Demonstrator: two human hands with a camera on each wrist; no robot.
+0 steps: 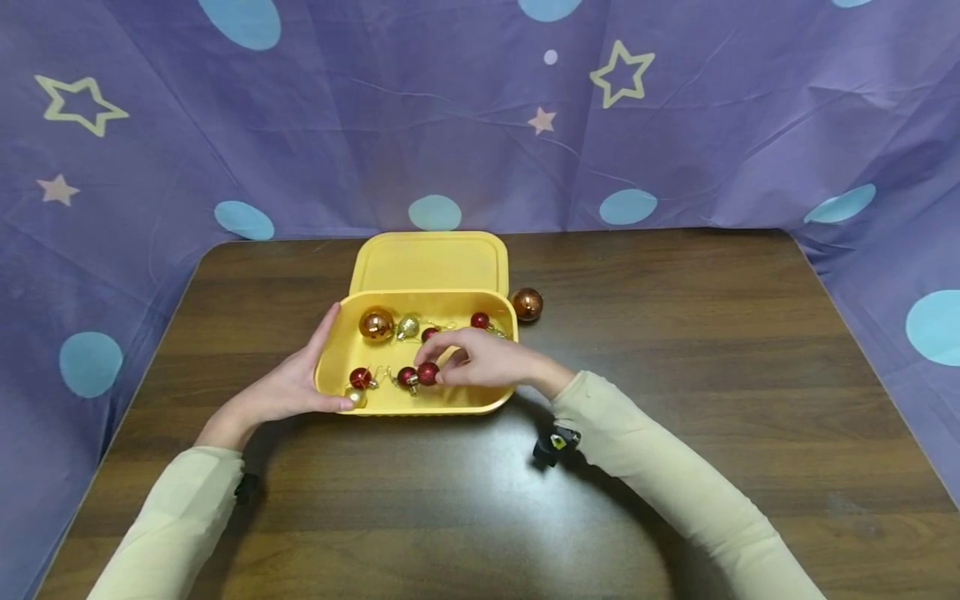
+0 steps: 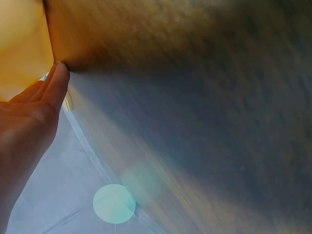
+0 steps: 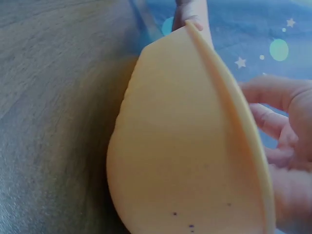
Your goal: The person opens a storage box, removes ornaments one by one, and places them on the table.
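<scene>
A yellow plastic box (image 1: 390, 407) stands on the table with several small Christmas baubles in it. My left hand (image 1: 288, 387) grips the box's left end, thumb at the front rim and fingers along the outer side. Inside the box, my right hand (image 1: 487, 357) pinches a glittery red bauble (image 1: 427, 372) between thumb and fingers. Close beside it lies another red bauble (image 1: 407, 377). An orange bauble (image 1: 376, 324) and a gold one (image 1: 408, 326) sit toward the back left. In the right wrist view, the box wall (image 3: 180, 131) hides the bauble and fingertips.
Behind the box lies a yellow lid (image 1: 431, 262). A copper-coloured bauble (image 1: 527, 305) sits on the wooden table (image 1: 712, 350), just right of the box. A purple curtain (image 1: 480, 108) with stars and dots hangs behind the table and at its sides.
</scene>
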